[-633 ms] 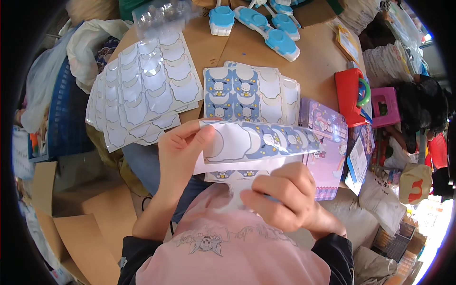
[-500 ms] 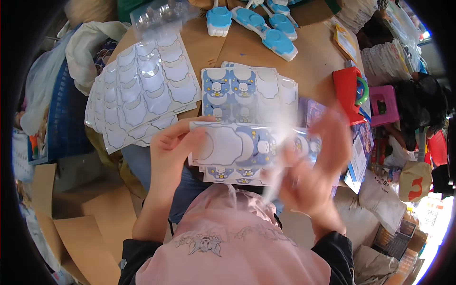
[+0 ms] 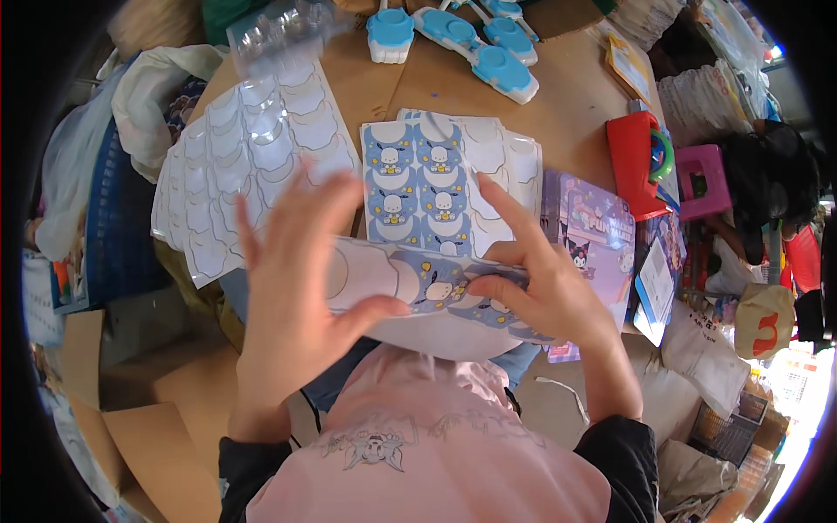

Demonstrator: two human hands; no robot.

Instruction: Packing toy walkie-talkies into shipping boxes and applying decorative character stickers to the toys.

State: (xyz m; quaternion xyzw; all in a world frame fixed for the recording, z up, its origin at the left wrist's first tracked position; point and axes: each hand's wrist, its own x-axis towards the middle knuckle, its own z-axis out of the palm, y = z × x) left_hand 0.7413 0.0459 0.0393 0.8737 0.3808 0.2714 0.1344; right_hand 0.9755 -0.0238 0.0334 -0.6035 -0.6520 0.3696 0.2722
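Observation:
A sticker sheet, part blank outlines and part blue with a white cartoon puppy, bends in front of me with its pale underside toward my lap. My right hand grips it at the right, thumb on the printed face and index finger stretched outward. Over its left end is my left hand, blurred, fingers spread and thumb along the sheet. Just beyond lies a stack of similar sticker sheets, partly hidden by the held one. Farther left, several white sheets of blank outlines are fanned out.
Blue-and-white plastic cases and a clear plastic pack lie at the table's far side. To the right are a purple illustrated booklet and a red holder with a green ring. An open cardboard box stands lower left.
My left hand has let go of the sheet's left end and spread its fingers. My right hand has moved onto the sheet, which now bends. The white blur beside my right hand is gone.

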